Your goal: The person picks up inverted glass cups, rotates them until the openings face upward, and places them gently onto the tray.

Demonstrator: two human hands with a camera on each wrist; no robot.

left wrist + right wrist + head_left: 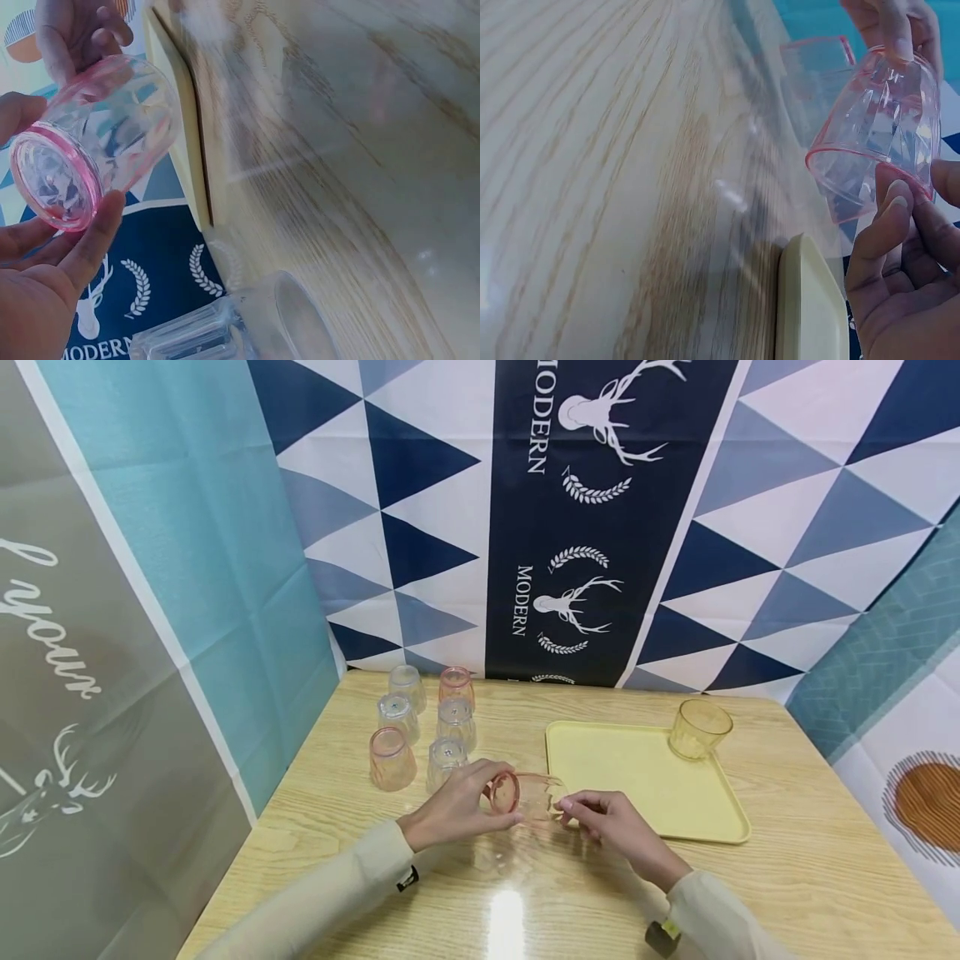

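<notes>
A clear pink-tinted tumbler lies sideways in the air just above the table, left of the tray. My left hand grips it round its thick pink base, thumb on one side and fingers on the other. At the opposite end, the right hand pinches the rim between thumb and fingers, plainest in the right wrist view, where the tumbler tilts with its mouth toward that hand. Nearest the left hand stands an upside-down clear tumbler.
Several more tumblers stand in two rows at the table's left, including a pink one in front and another pink one at the back. A pale yellow tray lies to the right, with an upright amber glass at its back right corner.
</notes>
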